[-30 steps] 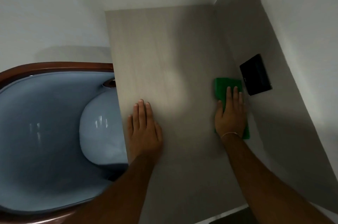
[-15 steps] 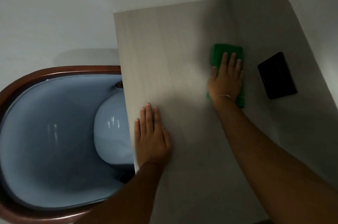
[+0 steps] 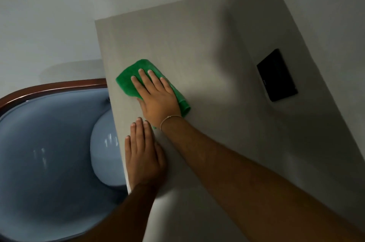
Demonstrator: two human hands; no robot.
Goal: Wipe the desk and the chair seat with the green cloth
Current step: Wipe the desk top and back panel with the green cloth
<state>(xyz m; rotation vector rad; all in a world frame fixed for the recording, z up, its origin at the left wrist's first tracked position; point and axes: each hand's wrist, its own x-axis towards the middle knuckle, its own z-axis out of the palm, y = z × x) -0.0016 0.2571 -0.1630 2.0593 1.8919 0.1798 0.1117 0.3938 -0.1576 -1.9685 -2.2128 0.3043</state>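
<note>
Near the desk's left edge, about midway along it, the right hand [image 3: 158, 95] lies flat with fingers spread on the green cloth [image 3: 126, 81], pressing it against the desk [image 3: 197, 44]. A second ago that hand and cloth were over by the right side, close to the black device [image 3: 277, 75]; half a second ago they had pushed toward the far edge, and now they have swept across to the left. That reads as a wide stroke that has crossed the middle of the surface, so the desk pass looks well under way but probably not complete, since the near part under the forearm shows no sign of being covered yet.

The left hand [image 3: 143, 154] rests palm down, open and holding nothing, at the near stretch of the left edge, just as it did in both earlier views; its fingertips now come just beside the right wrist. It seems to be a brace.

Beyond the left edge sits the blue chair seat [image 3: 49, 152] inside its brown wooden rim [image 3: 49, 87], untouched by the cloth, so that half of the job is still to come.
</note>
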